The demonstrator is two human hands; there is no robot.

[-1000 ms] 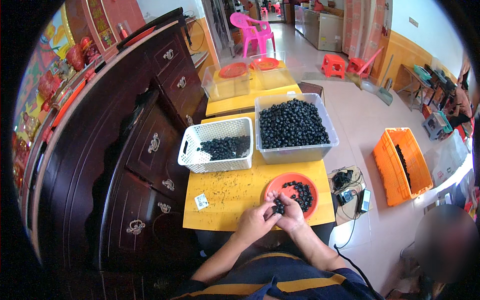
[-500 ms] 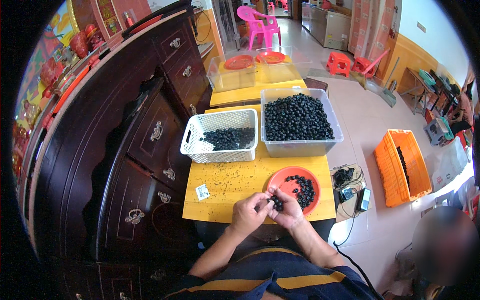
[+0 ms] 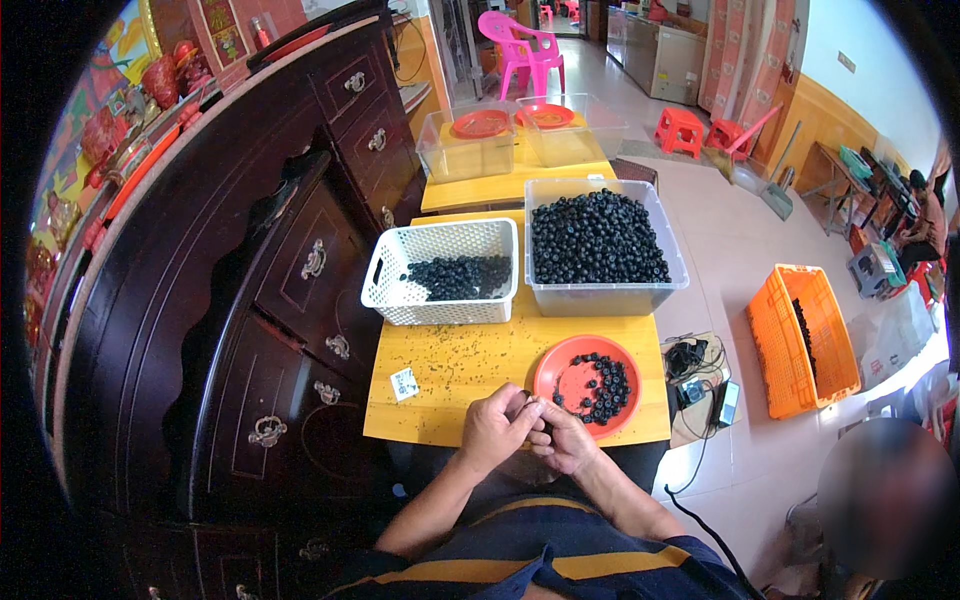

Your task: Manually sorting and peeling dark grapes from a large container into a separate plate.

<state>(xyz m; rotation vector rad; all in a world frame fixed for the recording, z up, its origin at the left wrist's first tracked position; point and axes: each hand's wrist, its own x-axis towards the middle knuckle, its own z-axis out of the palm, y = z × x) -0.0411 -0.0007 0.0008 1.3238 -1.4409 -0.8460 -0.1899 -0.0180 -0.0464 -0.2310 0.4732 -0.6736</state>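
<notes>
Just in front of my body, my left hand [image 3: 494, 428] and my right hand [image 3: 566, 440] meet fingertip to fingertip over the near edge of the yellow table [image 3: 440, 350]. The left thumb and forefinger pinch something small and dark that is mostly hidden. My right fingers are curled in over the palm, covering the small black round pieces seen there a moment earlier. Beside the right hand lies a red plate [image 3: 544, 372] with more loose black round pieces [image 3: 606, 392], several showing a rim and a hollow middle.
Behind the hands stand a white perforated basket [image 3: 440, 312], partly filled, and a clear bin [image 3: 600, 297] heaped with black pieces. Dark crumbs and a white printed card [image 3: 404, 384] lie on the table. A dark cabinet [image 3: 250, 340] flanks the left; an orange crate [image 3: 800, 340] stands on the floor.
My right hand has closed: its palm was open with several black pieces showing, and now its fingers curl over them. The left hand stays almost in place, still pinching.
</notes>
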